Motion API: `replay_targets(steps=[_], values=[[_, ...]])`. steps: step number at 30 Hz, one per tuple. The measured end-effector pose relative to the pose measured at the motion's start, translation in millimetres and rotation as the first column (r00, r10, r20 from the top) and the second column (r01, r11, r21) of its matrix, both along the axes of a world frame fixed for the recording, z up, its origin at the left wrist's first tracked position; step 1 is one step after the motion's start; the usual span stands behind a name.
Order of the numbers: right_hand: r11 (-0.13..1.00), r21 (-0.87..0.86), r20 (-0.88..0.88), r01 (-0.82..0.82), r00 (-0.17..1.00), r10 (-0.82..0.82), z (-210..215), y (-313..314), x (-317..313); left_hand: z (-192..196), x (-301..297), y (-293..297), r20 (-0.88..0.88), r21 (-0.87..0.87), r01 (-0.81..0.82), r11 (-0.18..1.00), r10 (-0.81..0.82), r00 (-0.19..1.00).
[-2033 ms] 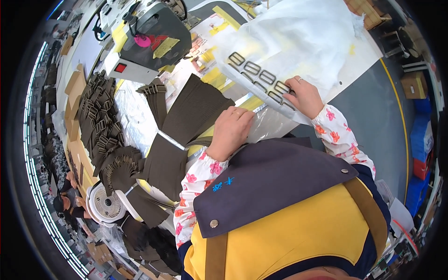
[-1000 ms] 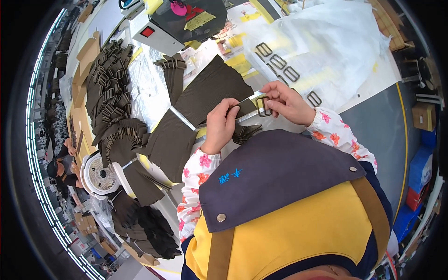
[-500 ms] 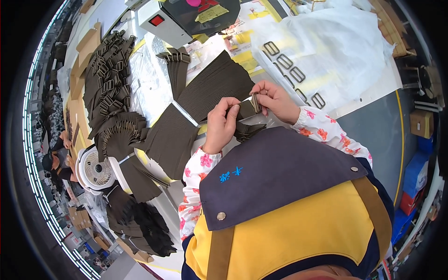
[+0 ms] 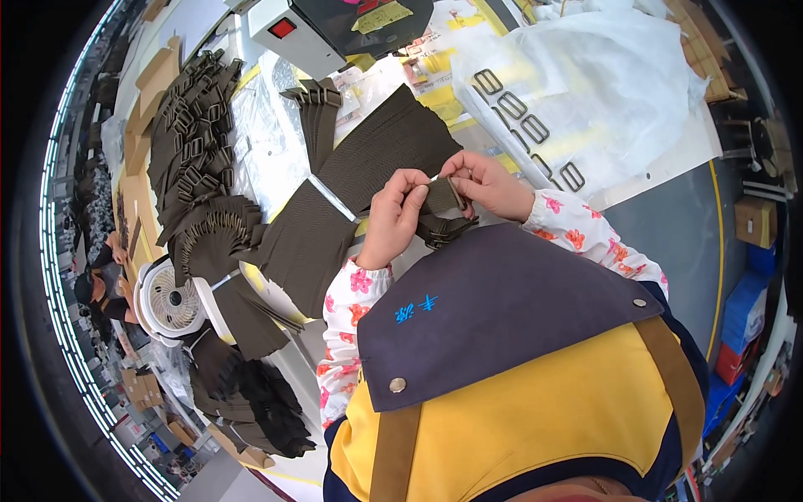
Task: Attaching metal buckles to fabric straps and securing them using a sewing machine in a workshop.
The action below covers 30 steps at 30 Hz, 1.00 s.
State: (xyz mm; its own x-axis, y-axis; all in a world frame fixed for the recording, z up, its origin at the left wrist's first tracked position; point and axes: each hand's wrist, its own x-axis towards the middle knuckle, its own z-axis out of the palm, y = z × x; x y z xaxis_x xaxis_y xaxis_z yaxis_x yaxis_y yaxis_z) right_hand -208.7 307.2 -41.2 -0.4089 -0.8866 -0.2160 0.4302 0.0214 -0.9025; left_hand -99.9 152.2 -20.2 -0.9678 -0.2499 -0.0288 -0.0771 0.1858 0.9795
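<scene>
My left hand point(image 4: 393, 219) pinches a short dark olive webbing strap point(image 4: 437, 199) between thumb and fingers. At the strap's right end, my right hand point(image 4: 492, 186) grips a bronze-coloured metal slide buckle point(image 4: 457, 193). The webbing looks to be at or through the buckle, but fingers hide part of it. Just below, close to my apron, lie more dark straps point(image 4: 445, 230). Beyond my hands a wide bundle of webbing strips point(image 4: 393, 142) lies on the table, with a second bundle point(image 4: 305, 243) to its left.
Several loose slide buckles point(image 4: 533, 130) lie along a white plastic bag point(image 4: 611, 100) at right. A heap of buckled straps point(image 4: 196, 134) sits far left, above a white fan point(image 4: 173, 299). A machine with a red switch point(image 4: 284, 28) stands at the back. Another person point(image 4: 109, 289) is at far left.
My right hand has shifted slightly left and down with the buckle, closer to my left hand. The strap between them now looks more bent.
</scene>
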Motion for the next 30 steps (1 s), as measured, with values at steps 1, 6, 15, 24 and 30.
replay_targets(steps=[1, 6, 15, 24, 30], values=[[1.0, 0.001, 0.001, -0.001, 1.0, 0.001, 1.5, -0.6, 3.2, -0.5, 0.0, 0.3, 0.001, 0.001, -0.001, 1.0, 0.001, 1.0], [0.984, -0.023, 0.088, 0.176, 0.981, -0.173, 5.1, -1.5, 4.9, -5.6, 2.1, -1.8, 0.015, -0.222, 0.085, 0.971, -0.084, 0.996], [0.995, 0.088, 0.047, 0.054, 0.997, -0.058, -7.9, -10.8, 12.0, 6.7, -4.2, 15.6, 0.008, 0.043, -0.105, 0.993, 0.105, 0.994], [0.982, 0.187, 0.07, 0.022, 0.997, -0.035, -0.9, -13.6, 12.4, 28.7, 1.3, 3.0, -0.088, -0.619, 0.079, 0.781, -0.169, 0.982], [0.998, 0.057, -0.221, 0.035, 0.975, -0.022, -23.4, -35.7, 17.3, 28.0, 12.5, -3.6, -0.129, -0.511, 0.039, 0.859, -0.121, 0.984]])
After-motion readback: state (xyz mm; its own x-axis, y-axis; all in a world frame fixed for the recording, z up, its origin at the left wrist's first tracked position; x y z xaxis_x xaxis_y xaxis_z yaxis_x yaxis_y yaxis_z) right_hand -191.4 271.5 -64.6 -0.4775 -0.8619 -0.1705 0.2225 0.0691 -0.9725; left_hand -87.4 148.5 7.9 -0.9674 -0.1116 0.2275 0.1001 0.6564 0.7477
